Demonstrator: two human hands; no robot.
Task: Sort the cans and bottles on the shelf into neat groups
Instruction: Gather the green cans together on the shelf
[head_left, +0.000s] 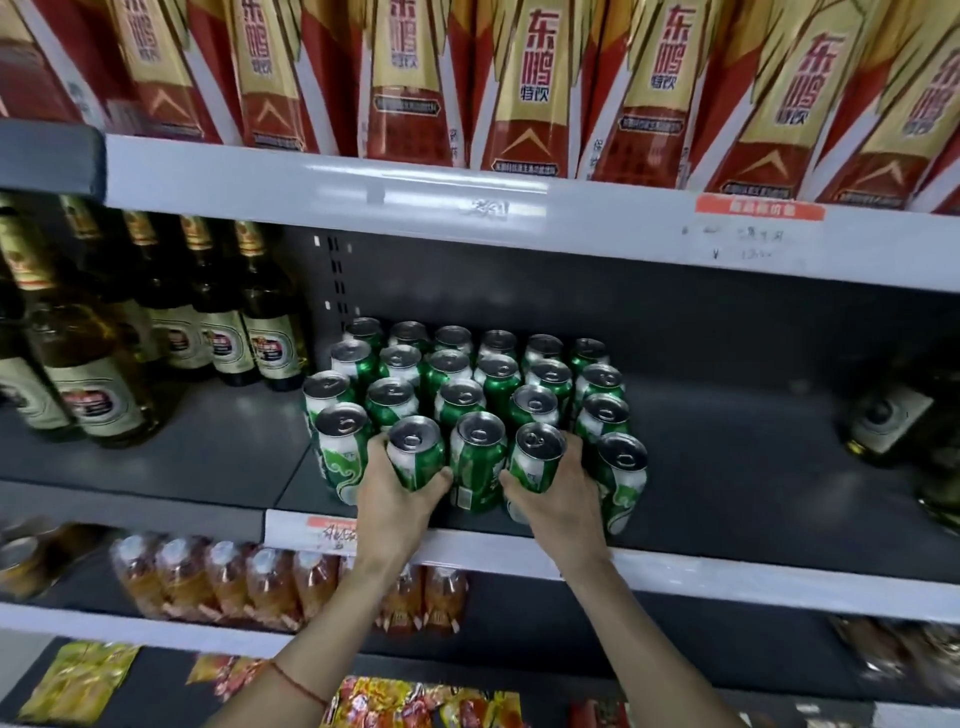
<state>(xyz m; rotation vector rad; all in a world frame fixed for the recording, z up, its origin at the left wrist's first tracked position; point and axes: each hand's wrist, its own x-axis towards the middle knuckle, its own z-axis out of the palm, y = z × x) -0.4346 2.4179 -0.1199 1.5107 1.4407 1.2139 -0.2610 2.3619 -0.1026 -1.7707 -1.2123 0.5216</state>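
Head view: both my hands on front-row green cans.
My left hand (397, 499) grips one can (415, 454); my right hand (558, 499) grips another can (535, 457).

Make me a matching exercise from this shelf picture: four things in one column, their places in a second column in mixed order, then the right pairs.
Things
1. green cans
2. brown glass bottles
3. red and gold cartons
4. orange drink bottles

Places
A. top shelf, above the cans
B. left part of the middle shelf
C. shelf just below the cans
D. centre of the middle shelf, where the left hand and right hand each grip one

Pairs: 1-D, 2-B, 3-A, 4-C
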